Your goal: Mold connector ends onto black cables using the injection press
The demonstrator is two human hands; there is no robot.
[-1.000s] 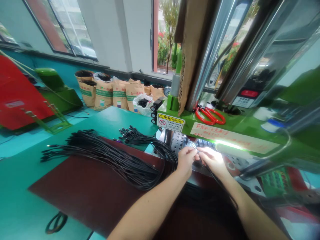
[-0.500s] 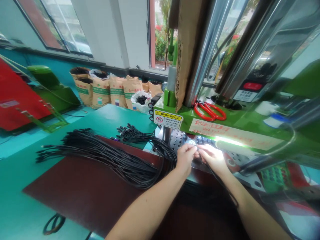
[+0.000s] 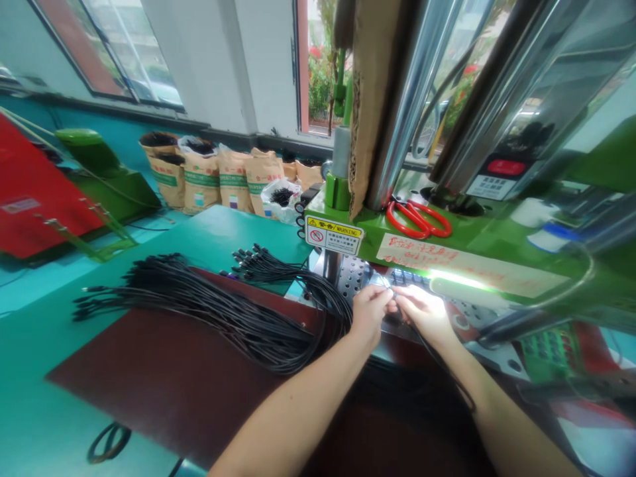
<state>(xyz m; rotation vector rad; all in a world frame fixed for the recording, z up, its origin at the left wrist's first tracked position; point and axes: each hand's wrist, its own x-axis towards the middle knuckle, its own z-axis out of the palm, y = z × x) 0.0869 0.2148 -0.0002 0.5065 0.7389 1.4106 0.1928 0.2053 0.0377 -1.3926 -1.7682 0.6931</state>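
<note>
My left hand and my right hand meet under the front edge of the green machine, fingertips pinched together. Between them they hold the end of a black cable, which hangs down along my right forearm. The exact tip is too small to make out. To the left, a thick bundle of black cables lies on a dark red-brown board. Its loop reaches close to my left wrist. A second group of cable ends rests behind it.
Red-handled scissors lie on the machine's ledge above my hands. A lit lamp shines beside my right hand. A perforated metal plate is behind my left hand. A small cable coil lies at the lower left. Paper sacks line the wall.
</note>
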